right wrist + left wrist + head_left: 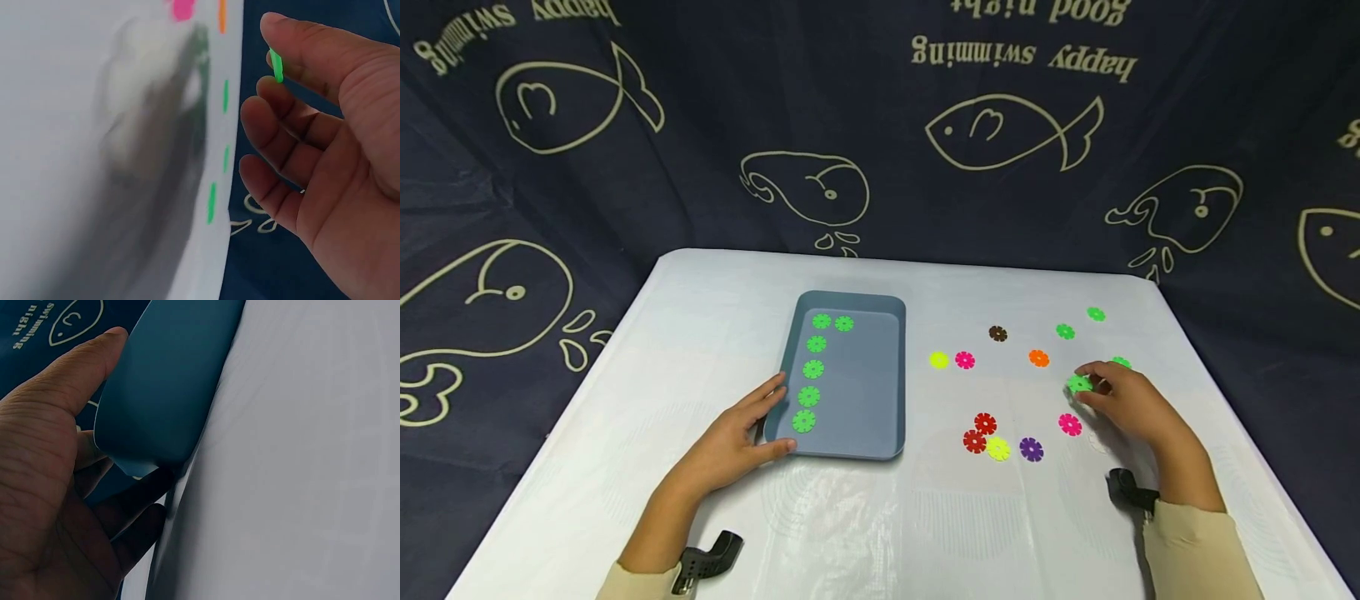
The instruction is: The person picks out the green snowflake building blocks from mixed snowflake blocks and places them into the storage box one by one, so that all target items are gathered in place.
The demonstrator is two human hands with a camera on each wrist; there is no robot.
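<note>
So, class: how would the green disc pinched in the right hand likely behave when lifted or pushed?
The green disc looks thin and flat, so probably light and stiff. Pinched edge-on by the right hand, it shows no bending. Lying flat, it would likely slide rather than roll.

A staged recording booth: a white-covered table (880,533) enclosed by a navy fish-print curtain (700,125).

blue-grey tray (880,433), green discs (813,368), fish-print navy cloth (700,150)

Green disc (276,66) in right hand (325,156) pinch
</note>
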